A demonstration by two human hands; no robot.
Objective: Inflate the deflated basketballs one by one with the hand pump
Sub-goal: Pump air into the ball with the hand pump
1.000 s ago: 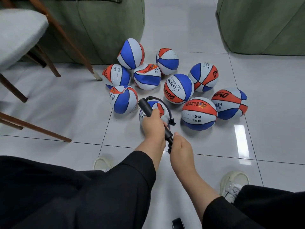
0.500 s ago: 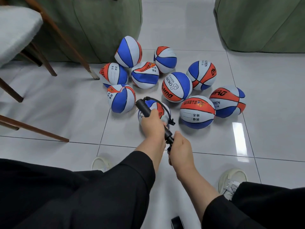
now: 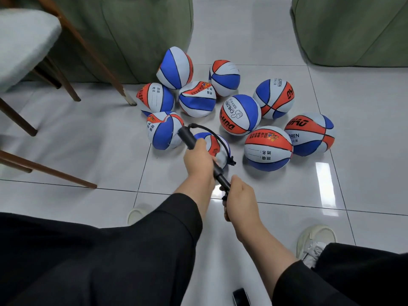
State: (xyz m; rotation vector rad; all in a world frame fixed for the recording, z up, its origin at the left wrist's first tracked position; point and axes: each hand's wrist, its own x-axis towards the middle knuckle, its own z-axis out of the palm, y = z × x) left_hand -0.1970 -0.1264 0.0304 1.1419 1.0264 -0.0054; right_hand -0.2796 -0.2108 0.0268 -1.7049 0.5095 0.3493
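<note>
- The left hand [image 3: 199,160], seen from above, has its fingers curled tightly round the black barrel of a hand pump [image 3: 187,139]; the barrel slants up toward 11 o'clock.
- The right hand [image 3: 239,196], just beside the left at its 4 o'clock, grips the pump's handle end in a closed fist; a short stretch of the black shaft [image 3: 221,178] shows between the two hands.
- A thin black hose [image 3: 217,138] loops from the pump's far tip over to the ball under the hands [image 3: 212,143]; where it joins the ball is hidden.
- That ball lies on the floor directly beyond the left hand, at the near edge of the cluster.
- Ten small basketballs in red, white and blue lie close together on pale glossy floor tiles [image 3: 88,140], many dented or sagging.
- Readable writing: "CHILDREN" on a central ball [image 3: 240,114]; "DREN" on the ball at 1 o'clock [image 3: 273,98]; "OREN" on the rightmost ball [image 3: 309,134]. Several balls carry Chinese characters, too small to read surely.
- Two green upholstered seats [image 3: 132,29] stand at 11 and 1 o'clock.
- One wooden-legged chair [image 3: 22,40] stands at 10 o'clock.
- Two pale shoes show, one [image 3: 135,215] left and one [image 3: 313,241] right.
</note>
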